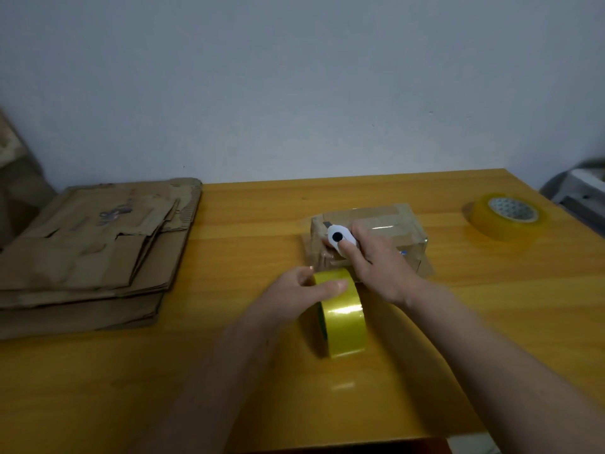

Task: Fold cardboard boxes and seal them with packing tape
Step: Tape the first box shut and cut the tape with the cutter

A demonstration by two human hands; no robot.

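A small cardboard box (370,237) sits on the yellow wooden table (458,322), a little right of centre and well back from the near edge, its top flaps closed and glossy clear tape already visible across the top and down its right face. The right hand (376,260) rests over the near left part of the box, fingers curled round a small white cutter (339,239) with a black round button on its face (the thumb tip presses on the cutter's near end); a short grey blade seems to stick out toward the box's far left corner, though blur makes that hard to confirm. Just in front of the box, the left hand (304,290) grips a roll of yellowish packing tape (342,314) that stands on edge on the table, with the thumb laid over the top of the roll and the other fingers on its left side. The roll's top nearly touches the box's near face, below the right hand. A second tape roll (509,216) lies flat near the table's far right corner, well apart from the box. On the left, a stack of flattened cardboard boxes (88,253) lies with its right part on the table.
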